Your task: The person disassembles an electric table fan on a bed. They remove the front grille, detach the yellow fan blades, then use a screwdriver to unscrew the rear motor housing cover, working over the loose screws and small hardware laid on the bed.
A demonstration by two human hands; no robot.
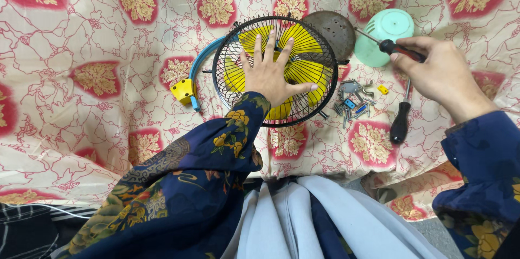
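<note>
The left hand [269, 76] lies flat, fingers spread, on the black fan grille [275, 69]. The right hand [441, 75] grasps a screwdriver [391, 46] near the green cup [385, 36].

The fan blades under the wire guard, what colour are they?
Yellow fan blades, head view.

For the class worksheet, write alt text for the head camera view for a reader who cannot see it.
A person's left hand lies flat on the black wire grille of a small fan with yellow blades, while the right hand holds a screwdriver. Loose screws, a second screwdriver and a mint green plastic cap lie on the patterned cloth.
</note>
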